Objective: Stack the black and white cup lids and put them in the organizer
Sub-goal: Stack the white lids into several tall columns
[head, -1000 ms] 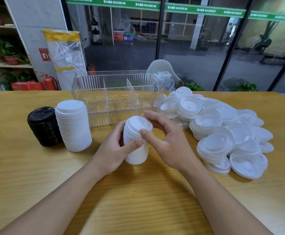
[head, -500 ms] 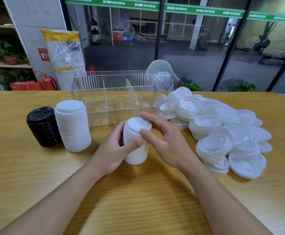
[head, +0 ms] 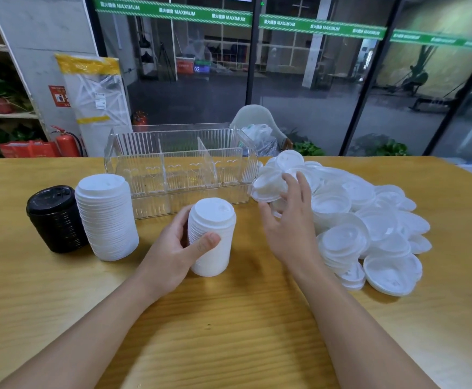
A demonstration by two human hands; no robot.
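Note:
My left hand grips a short stack of white lids that stands on the table in front of me. My right hand is off the stack, fingers spread over the left edge of the loose white lid pile, touching a lid there. A taller white lid stack and a black lid stack stand side by side at the left. The clear organizer with dividers sits behind them with no lids visible inside.
The wooden table stretches towards me. A white chair with a plastic bag stands behind the organizer. Glass walls rise past the far edge; a fire extinguisher and shelves are at the back left.
My right hand has left the top of the small stack and moved right and back to the loose lid pile. My left hand keeps hold of the stack.

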